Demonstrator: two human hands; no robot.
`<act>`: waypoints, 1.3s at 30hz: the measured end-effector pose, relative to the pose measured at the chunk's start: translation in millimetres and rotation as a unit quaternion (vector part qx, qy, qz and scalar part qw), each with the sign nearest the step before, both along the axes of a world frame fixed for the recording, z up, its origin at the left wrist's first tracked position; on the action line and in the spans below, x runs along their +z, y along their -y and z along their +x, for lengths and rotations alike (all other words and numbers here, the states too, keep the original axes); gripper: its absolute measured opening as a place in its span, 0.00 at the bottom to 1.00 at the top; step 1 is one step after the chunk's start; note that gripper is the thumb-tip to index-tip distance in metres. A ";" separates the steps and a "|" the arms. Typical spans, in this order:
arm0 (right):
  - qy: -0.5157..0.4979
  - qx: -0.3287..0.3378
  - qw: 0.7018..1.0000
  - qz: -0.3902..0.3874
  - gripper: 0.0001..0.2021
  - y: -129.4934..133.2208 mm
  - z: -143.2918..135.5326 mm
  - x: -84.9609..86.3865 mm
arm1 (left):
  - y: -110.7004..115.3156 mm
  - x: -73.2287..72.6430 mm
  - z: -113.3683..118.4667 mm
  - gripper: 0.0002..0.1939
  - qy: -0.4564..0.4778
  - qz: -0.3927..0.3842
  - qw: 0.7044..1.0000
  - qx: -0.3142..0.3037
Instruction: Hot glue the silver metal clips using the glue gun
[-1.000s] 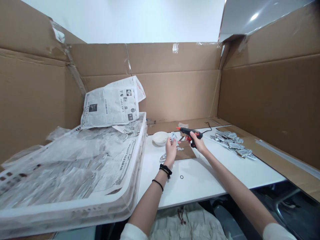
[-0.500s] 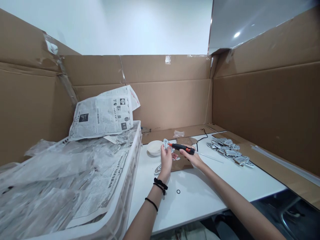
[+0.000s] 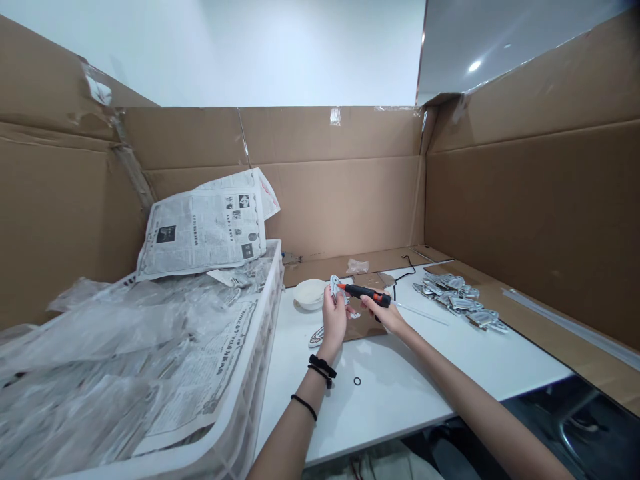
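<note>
My left hand [image 3: 335,319] holds up a small white piece with dark line markings [image 3: 334,285] between its fingers. A black and orange glue gun [image 3: 369,294] is gripped in my right hand [image 3: 385,311], a clear glue stick jutting from its back. The gun's orange tip meets or nearly meets the white piece. Under the hands lies a brown cardboard sheet [image 3: 367,325]. Beside my left wrist rests another marked white piece [image 3: 316,337]. A white bowl [image 3: 309,294] stands just left of my fingers.
On the left is a white plastic crate [image 3: 260,360] with plastic-wrapped items and newspaper [image 3: 205,227]. Several silvery pieces [image 3: 457,297] are piled at the right of the white table [image 3: 395,400]. A small black ring [image 3: 357,381] lies near the front. Cardboard walls surround the table.
Both hands, with the white piece and the glue gun, have shifted very slightly right. The camera view has moved a little. Both holds are unchanged.
</note>
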State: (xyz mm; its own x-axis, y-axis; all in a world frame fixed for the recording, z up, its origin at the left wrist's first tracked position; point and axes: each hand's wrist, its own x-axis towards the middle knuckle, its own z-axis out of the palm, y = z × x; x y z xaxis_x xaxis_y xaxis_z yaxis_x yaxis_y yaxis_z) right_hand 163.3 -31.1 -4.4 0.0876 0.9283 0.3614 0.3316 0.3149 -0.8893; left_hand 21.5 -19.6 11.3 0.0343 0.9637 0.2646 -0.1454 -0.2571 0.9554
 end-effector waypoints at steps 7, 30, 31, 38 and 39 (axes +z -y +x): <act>-0.007 0.012 1.000 0.014 0.24 2.1 -0.7 5.2 | 1.0 -0.3 1.0 0.13 -0.007 0.018 1.000 0.006; -0.076 -0.045 0.996 -0.015 0.28 -1.2 0.0 2.0 | 3.1 0.7 0.7 0.14 -0.019 0.030 0.999 0.002; -0.082 -0.047 0.995 -0.017 0.28 -1.2 0.0 1.6 | 3.6 1.1 0.8 0.14 -0.019 0.031 0.999 0.004; -0.101 -0.045 0.993 -0.039 0.28 -0.9 -0.4 2.2 | 4.1 2.6 1.6 0.13 -0.028 0.034 0.999 0.010; -0.101 -0.044 0.993 -0.039 0.28 -1.1 -0.4 2.2 | 4.1 2.7 1.5 0.13 -0.029 0.034 0.999 0.010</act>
State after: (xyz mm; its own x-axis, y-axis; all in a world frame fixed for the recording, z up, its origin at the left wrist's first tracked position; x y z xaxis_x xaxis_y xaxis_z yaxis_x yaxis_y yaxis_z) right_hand 162.9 -30.0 -2.1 0.2323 0.9382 0.2564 0.1671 0.2212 -0.9608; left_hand 23.0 -23.6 14.0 0.0329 0.9442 0.3277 -0.0845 -0.3241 0.9422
